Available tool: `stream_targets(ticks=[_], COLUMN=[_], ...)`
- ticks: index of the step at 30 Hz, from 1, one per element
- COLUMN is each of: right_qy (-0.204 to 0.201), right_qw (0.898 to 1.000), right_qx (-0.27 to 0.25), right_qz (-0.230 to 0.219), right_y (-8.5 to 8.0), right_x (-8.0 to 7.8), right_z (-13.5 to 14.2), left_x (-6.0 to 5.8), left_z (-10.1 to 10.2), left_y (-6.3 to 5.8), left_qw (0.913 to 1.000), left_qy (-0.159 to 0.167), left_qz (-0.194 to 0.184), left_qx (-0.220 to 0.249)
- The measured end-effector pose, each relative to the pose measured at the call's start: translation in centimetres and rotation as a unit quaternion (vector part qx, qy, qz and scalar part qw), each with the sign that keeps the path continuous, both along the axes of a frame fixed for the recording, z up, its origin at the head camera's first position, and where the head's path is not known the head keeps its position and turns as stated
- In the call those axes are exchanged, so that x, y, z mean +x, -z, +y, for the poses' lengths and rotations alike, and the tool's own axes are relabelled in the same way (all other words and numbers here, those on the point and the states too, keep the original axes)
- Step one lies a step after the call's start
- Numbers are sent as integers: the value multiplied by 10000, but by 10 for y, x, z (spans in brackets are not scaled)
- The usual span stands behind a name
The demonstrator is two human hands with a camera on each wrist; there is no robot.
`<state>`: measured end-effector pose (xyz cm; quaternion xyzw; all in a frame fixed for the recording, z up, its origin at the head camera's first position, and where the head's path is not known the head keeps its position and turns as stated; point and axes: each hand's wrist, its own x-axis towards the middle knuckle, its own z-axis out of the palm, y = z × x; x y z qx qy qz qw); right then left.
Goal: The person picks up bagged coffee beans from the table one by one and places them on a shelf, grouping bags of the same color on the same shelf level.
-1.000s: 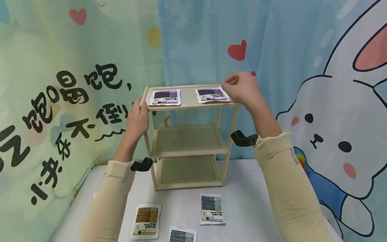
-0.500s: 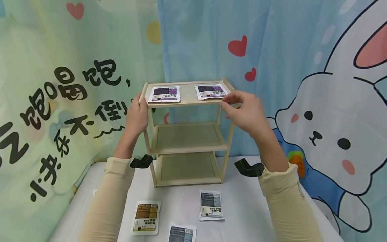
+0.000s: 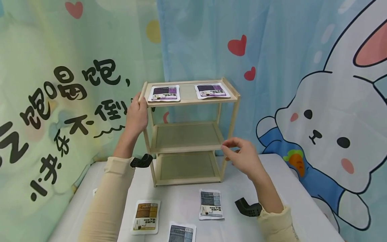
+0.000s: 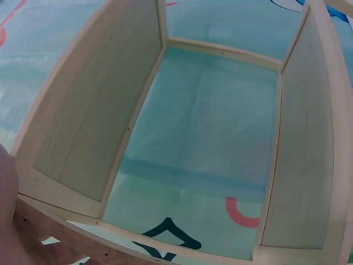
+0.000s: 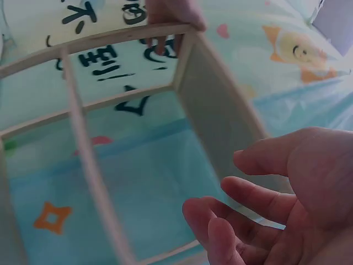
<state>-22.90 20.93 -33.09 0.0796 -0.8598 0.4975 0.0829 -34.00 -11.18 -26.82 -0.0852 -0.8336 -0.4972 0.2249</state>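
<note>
A three-tier wooden shelf rack point(image 3: 187, 148) stands on the white table. My left hand point(image 3: 137, 116) grips its top left corner; in the right wrist view, that hand's fingers point(image 5: 160, 46) curl past the top rail. Two purple-and-white packets lie flat on the top tier: a left packet point(image 3: 164, 93) and a right packet point(image 3: 212, 90). My right hand point(image 3: 242, 154) is in front of the rack's right side, below the middle tier's edge, holding nothing. Up close in the right wrist view, the right hand's fingers point(image 5: 259, 199) are loosely bent, with a gap under the thumb.
On the white table point(image 3: 242, 188) in front of the rack lie a brown packet point(image 3: 146, 216), a grey packet point(image 3: 211, 204) and another grey packet point(image 3: 182, 232), cut off by the lower edge. Printed curtains point(image 3: 199, 40) hang behind and at both sides.
My right hand has left the right packet on the top tier and moved down in front of the rack's right side. The left hand keeps its grip on the corner.
</note>
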Motion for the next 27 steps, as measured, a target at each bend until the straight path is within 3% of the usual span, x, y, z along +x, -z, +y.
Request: stream_targets(ticks=[9, 18, 22, 27], right_qy=[151, 640, 856, 1153], right_qw=[9966, 9855, 9826, 9824], right_qx=[-403, -770, -735, -290], right_qz=[-709, -1368, -1477, -1443], right_y=[64, 125, 143, 165], right_x=[14, 18, 18, 17], right_z=[1, -8, -9, -10], left_x=[0, -3, -5, -2], left_z=[0, 0, 1, 0], left_y=[1, -1, -1, 1], left_qw=[9999, 9998, 9997, 9997], left_qy=[6, 24, 52, 43], left_qz=[109, 119, 127, 68], left_qx=[13, 159, 223, 251])
